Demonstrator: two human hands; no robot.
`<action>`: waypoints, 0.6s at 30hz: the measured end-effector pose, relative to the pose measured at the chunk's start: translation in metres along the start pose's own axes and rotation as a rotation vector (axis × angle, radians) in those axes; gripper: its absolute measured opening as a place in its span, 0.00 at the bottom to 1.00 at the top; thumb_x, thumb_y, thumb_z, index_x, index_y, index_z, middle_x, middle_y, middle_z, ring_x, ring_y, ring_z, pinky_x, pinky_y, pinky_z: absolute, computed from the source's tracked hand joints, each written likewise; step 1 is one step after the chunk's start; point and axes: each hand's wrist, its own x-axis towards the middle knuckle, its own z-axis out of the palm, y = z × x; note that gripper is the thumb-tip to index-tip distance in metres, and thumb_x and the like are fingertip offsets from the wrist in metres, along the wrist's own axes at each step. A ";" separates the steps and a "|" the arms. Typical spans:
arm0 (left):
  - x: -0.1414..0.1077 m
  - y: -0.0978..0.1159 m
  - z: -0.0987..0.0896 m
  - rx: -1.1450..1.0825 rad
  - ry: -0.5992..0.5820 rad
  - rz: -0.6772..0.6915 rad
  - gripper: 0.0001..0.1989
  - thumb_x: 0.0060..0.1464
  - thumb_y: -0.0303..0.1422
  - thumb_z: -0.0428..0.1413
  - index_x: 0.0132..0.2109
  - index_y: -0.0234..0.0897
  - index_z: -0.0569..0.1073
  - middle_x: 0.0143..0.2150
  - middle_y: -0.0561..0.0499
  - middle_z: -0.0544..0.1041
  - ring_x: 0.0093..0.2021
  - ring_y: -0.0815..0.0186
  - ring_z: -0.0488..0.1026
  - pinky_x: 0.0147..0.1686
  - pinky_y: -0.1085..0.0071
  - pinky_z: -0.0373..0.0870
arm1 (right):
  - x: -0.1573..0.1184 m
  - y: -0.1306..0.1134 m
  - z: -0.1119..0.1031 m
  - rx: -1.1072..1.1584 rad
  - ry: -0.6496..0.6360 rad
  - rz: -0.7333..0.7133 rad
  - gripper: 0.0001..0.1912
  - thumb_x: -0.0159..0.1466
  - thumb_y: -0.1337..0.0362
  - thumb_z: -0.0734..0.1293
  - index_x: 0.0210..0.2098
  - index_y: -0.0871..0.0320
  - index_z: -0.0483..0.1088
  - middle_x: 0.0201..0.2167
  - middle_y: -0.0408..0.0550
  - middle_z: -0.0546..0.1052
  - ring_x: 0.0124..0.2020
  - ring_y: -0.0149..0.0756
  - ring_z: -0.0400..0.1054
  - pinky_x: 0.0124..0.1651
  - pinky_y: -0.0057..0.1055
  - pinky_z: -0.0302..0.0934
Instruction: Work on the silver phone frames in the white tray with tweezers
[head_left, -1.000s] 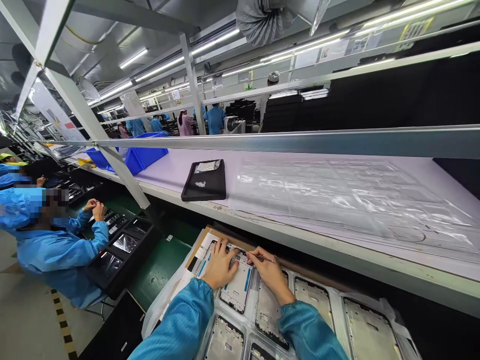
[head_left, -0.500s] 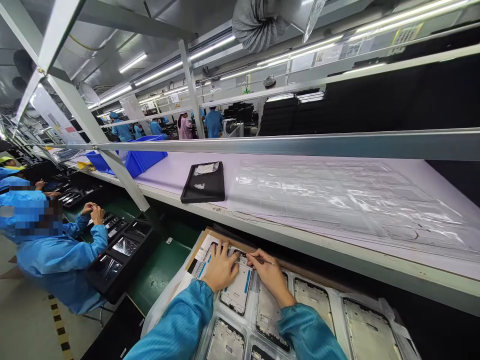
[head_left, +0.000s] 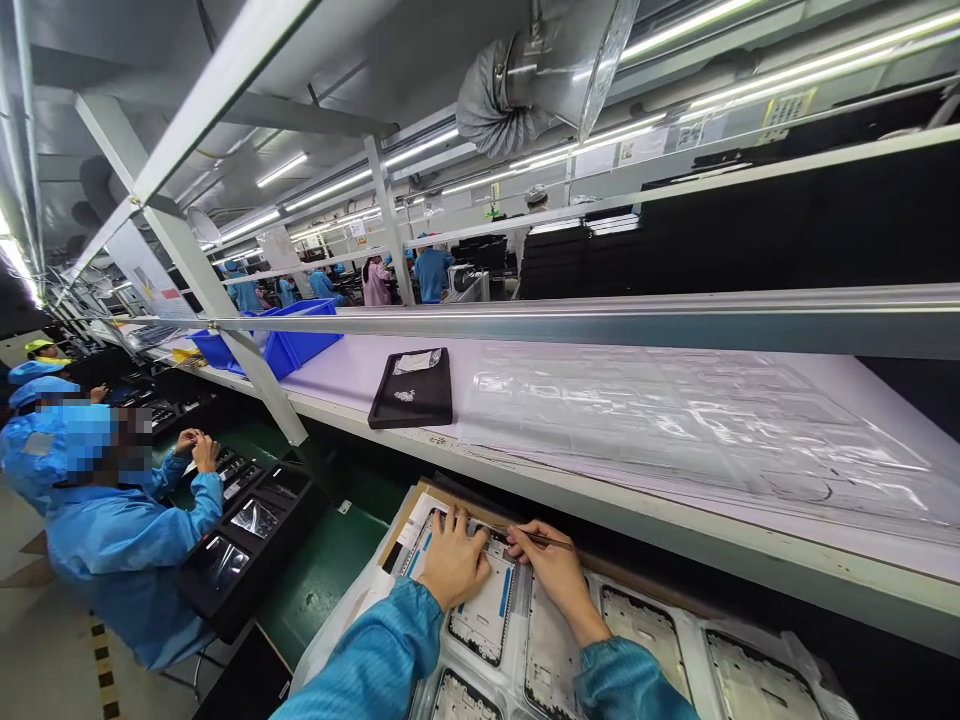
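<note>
My left hand [head_left: 454, 562] lies with its fingers spread over the upper part of a phone frame [head_left: 482, 622], a flat pale plate with a dark edge and blue strips. Between the fingers of my right hand [head_left: 559, 572] is a pair of thin dark tweezers [head_left: 553, 541]. Their tips point left toward the top edge of that frame, close to my left thumb; whether they touch anything is too small to tell. The frame sits in a clear plastic tray [head_left: 519, 635], where several similar phone frames [head_left: 643, 622] lie in separate pockets.
Beyond the tray runs a white bench edge [head_left: 600, 500], with clear plastic sheets [head_left: 675, 420] on top. A black tray [head_left: 412, 405] with small pieces and blue bins [head_left: 304, 345] stand farther left. A metal rail [head_left: 600, 325] crosses ahead. A co-worker [head_left: 124, 560] sits at left beside black trays.
The camera view has tilted, so the bench and hands appear lower and slightly to the right. My left hand stays on the phone frame, and my right still holds the tweezers by its top edge.
</note>
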 end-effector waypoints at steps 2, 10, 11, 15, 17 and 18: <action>0.000 0.001 0.000 -0.012 0.001 -0.008 0.21 0.62 0.36 0.51 0.60 0.39 0.72 0.68 0.34 0.63 0.70 0.40 0.55 0.67 0.38 0.49 | 0.001 0.001 0.000 0.011 0.008 -0.004 0.36 0.42 0.27 0.72 0.23 0.56 0.74 0.24 0.55 0.77 0.24 0.47 0.73 0.26 0.39 0.67; -0.006 -0.007 0.015 -0.093 0.064 -0.023 0.21 0.63 0.36 0.49 0.61 0.45 0.71 0.69 0.39 0.61 0.71 0.43 0.53 0.68 0.39 0.48 | 0.000 0.001 0.000 0.054 0.041 -0.029 0.36 0.41 0.28 0.73 0.22 0.57 0.74 0.22 0.54 0.77 0.22 0.44 0.71 0.23 0.37 0.64; -0.005 -0.008 0.016 -0.097 0.064 -0.026 0.21 0.62 0.36 0.49 0.61 0.45 0.71 0.69 0.39 0.62 0.71 0.44 0.53 0.68 0.40 0.48 | 0.000 0.000 0.000 0.060 0.042 -0.031 0.36 0.40 0.28 0.73 0.22 0.57 0.74 0.23 0.55 0.77 0.22 0.44 0.71 0.23 0.37 0.64; 0.000 -0.007 0.010 -0.143 0.056 -0.045 0.21 0.59 0.35 0.51 0.59 0.45 0.72 0.67 0.38 0.63 0.71 0.44 0.54 0.68 0.40 0.47 | 0.001 -0.006 0.000 0.076 0.040 -0.032 0.37 0.39 0.27 0.73 0.21 0.57 0.75 0.22 0.55 0.77 0.20 0.44 0.70 0.22 0.37 0.63; 0.002 -0.007 0.007 -0.171 0.055 -0.050 0.21 0.58 0.34 0.52 0.58 0.42 0.73 0.67 0.37 0.63 0.71 0.42 0.54 0.68 0.39 0.48 | 0.001 -0.008 0.001 0.082 0.037 -0.031 0.38 0.38 0.26 0.73 0.22 0.58 0.75 0.21 0.55 0.76 0.20 0.44 0.70 0.22 0.37 0.63; 0.002 -0.008 0.007 -0.183 0.053 -0.048 0.21 0.58 0.33 0.52 0.58 0.41 0.73 0.67 0.37 0.63 0.71 0.42 0.53 0.68 0.39 0.47 | 0.001 -0.008 0.001 0.086 0.037 -0.031 0.38 0.38 0.26 0.73 0.22 0.58 0.75 0.21 0.55 0.76 0.21 0.44 0.71 0.22 0.37 0.64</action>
